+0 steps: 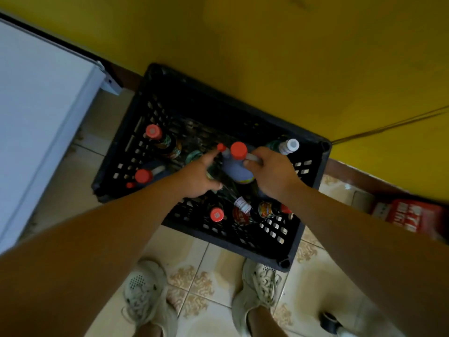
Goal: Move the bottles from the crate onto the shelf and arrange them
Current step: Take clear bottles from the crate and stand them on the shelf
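- Two bare hands are reached down into a black slatted crate [289, 242] set on a tiled floor [209, 261] against a yellow wall [291, 57];
- the right hand [272, 173] is closed around the handle of a grey red-capped jug [237, 164], which is held near the crate's middle;
- the left hand [199, 177] is wrapped on a dark glass bottle [215, 170] just left of the jug, its forefinger stretched toward a small red cap;
- several more bottles are seen in the crate: a red-capped one [158, 137] far left, a white-capped one [286, 146] far right, another red-capped one [217, 214] near;
- a white cabinet [36, 117] is seen at left;
- two pale shoes [145, 295] are planted near the crate's near edge.
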`<state>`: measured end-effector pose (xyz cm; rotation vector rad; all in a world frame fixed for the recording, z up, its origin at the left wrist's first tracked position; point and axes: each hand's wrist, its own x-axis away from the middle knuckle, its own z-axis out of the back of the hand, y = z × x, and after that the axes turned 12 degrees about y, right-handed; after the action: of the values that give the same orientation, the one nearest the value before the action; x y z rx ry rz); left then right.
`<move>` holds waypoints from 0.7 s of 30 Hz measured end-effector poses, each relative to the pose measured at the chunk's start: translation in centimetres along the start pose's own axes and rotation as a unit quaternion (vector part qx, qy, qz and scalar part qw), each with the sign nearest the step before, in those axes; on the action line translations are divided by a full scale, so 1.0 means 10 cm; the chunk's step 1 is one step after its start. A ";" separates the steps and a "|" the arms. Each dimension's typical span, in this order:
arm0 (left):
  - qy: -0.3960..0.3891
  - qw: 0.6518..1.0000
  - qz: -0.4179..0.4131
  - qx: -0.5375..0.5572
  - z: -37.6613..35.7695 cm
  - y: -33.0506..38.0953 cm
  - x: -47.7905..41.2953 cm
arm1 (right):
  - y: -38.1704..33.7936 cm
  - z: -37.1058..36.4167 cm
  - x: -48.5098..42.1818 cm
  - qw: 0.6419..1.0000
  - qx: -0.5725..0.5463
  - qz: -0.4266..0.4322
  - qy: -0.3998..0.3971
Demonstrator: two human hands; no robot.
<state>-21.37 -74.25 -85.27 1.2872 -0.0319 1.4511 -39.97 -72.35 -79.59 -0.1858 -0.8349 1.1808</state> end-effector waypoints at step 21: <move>0.218 0.907 -0.214 0.290 2.63 2.74 4.47 | -3.95 3.52 2.74 0.905 -0.382 0.154 0.110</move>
<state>-12.90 -70.32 -27.30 1.2838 0.9893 1.3653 -30.52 -74.44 -20.84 -1.1106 -1.0573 1.0373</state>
